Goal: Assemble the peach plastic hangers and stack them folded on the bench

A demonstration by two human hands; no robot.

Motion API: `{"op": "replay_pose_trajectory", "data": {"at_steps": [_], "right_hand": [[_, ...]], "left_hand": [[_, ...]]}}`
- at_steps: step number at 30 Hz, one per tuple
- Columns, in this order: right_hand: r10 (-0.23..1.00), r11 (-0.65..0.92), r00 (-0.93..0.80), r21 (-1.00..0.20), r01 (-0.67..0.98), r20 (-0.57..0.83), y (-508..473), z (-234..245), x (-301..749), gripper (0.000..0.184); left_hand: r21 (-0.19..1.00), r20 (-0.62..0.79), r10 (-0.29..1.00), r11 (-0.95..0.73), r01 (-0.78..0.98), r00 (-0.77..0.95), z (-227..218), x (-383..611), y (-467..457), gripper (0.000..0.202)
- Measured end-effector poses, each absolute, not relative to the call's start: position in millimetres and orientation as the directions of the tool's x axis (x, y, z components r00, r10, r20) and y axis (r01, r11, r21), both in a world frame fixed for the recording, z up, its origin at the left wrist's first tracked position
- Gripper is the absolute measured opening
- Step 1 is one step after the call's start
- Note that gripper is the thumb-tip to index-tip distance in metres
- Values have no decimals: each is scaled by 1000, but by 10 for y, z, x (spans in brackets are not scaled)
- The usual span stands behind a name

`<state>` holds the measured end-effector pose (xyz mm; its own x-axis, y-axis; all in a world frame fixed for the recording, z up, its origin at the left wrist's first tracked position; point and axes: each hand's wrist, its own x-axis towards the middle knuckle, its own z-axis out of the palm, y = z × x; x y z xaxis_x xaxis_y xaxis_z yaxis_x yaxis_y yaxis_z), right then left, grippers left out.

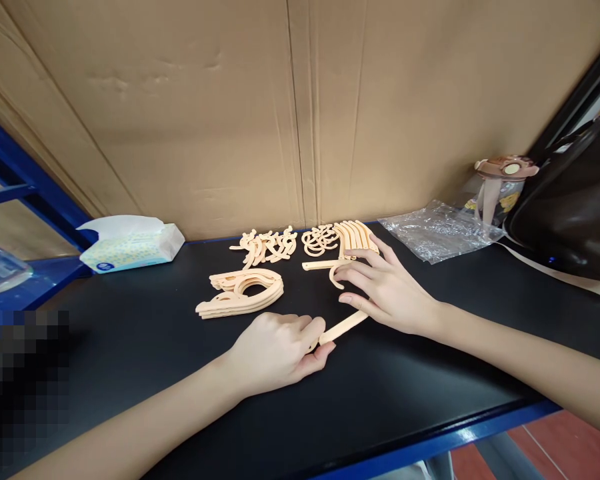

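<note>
My left hand (283,350) is closed in a pinch on one end of a beige plastic hanger arm (345,327), which slants up to the right until my right hand hides its far end. Fingers spread, my right hand (387,287) reaches over a curved hanger hook (336,277) and a straight hanger piece (317,265); whether it presses on them I cannot tell. Just beyond its fingertips lies a row of hanger arms (355,233). Left of that is a heap of loose hooks (320,240). A stack of folded hangers (240,303) rests beyond my left hand.
Small beige connector parts (267,247) lie at the back of the black table (130,347). A tissue pack (133,243) stands at back left. On the right are a clear plastic bag (430,230), a bottle (505,180) and a dark bag (573,200). Cardboard (205,120) walls the back.
</note>
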<state>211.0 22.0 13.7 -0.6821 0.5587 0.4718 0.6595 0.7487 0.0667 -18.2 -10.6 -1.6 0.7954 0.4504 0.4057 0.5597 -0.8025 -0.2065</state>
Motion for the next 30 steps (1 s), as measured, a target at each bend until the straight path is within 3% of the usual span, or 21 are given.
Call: {"op": "replay_pose_trajectory", "data": {"at_steps": [9, 15, 18, 21, 30], "right_hand": [[611, 754, -674, -46, 655, 416, 255, 94, 2128, 38], [621, 762, -679, -97, 641, 392, 262, 69, 2129, 44], [633, 752, -673, -98, 652, 382, 259, 58, 2125, 48], [650, 740, -668, -102, 665, 362, 262, 45, 2122, 52], [745, 634, -556, -129, 763, 369, 320, -21, 2143, 58]], "left_hand": [[-231, 392, 378, -842, 488, 839, -13, -187, -100, 29], [-119, 337, 391, -885, 451, 856, 7, -198, -93, 28], [-56, 302, 399, -899, 434, 866, 34, -189, -102, 18], [-66, 267, 375, -912, 405, 888, 81, -173, -114, 8], [2, 269, 395, -912, 409, 878, 121, -192, -82, 15]]}}
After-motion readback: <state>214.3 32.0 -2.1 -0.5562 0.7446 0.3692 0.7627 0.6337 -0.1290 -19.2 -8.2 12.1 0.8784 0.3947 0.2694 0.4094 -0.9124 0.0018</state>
